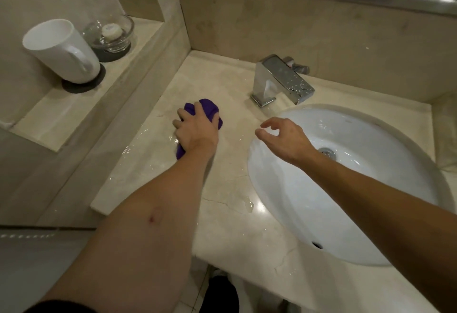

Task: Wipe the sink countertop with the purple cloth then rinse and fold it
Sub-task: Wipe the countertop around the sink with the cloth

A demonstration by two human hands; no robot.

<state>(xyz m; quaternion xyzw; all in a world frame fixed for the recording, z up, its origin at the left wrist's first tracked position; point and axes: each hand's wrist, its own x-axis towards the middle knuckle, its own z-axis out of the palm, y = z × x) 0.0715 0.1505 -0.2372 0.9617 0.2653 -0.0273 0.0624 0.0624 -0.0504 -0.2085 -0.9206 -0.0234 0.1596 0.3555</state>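
The purple cloth (209, 109) lies bunched on the beige marble countertop (158, 164), left of the white sink basin (371, 144). My left hand (197, 127) presses down on the cloth and grips it; most of the cloth is hidden under the palm. My right hand (284, 139) hovers over the basin's left rim, fingers loosely curled and apart, holding nothing. Water streaks and droplets glisten on the countertop around the cloth and near the front rim of the basin.
A chrome faucet (282, 80) stands behind the basin. On a raised ledge at the left sit a white mug (59, 50) on a dark coaster and a glass soap dish (111, 33). A wall and mirror frame run along the back.
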